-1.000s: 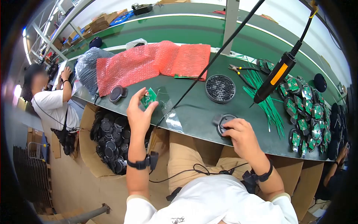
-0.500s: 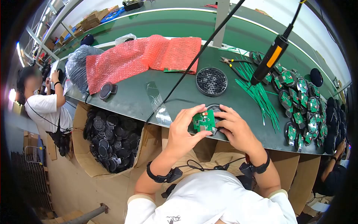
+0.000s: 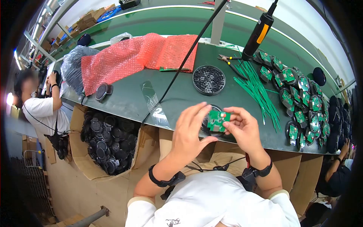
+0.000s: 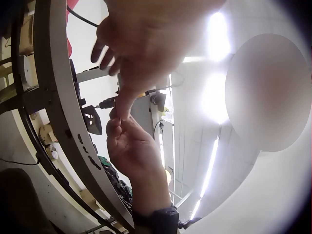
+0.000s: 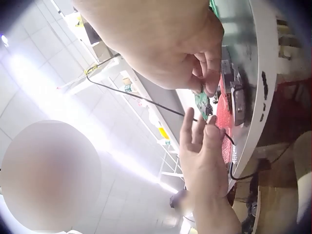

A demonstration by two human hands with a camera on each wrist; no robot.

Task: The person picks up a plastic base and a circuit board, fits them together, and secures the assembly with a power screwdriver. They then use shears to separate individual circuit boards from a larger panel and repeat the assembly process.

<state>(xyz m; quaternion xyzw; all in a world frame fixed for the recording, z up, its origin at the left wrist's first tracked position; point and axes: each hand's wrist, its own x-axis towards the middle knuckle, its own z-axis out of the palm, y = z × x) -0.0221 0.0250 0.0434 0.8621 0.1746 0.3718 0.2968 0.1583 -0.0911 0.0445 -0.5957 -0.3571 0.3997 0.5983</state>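
Note:
A small green circuit board (image 3: 217,121), its component side up, is pinched between the thumb and fingers of my right hand (image 3: 244,130). My left hand (image 3: 189,130) is just left of the board, fingers extended and thumb spread, holding nothing. Behind and below the board a round black housing (image 3: 204,124) sits at the bench's front edge, mostly covered by board and hands. In the right wrist view the circuit board (image 5: 203,103) hangs from the right fingertips, with the left hand (image 5: 202,156) close below.
A round dish of small black parts (image 3: 208,80) stands beyond the hands. Green cable ties (image 3: 259,94), pliers (image 3: 232,66) and a hanging electric screwdriver (image 3: 258,36) are on the right, near piled housings with boards (image 3: 302,100). Red bubble wrap (image 3: 124,56) lies left; a carton (image 3: 81,151) of housings stands below.
The left hand brought the circuit board from the left to the right hand, which now holds it. The left fingers have let go. The view has shifted slightly.

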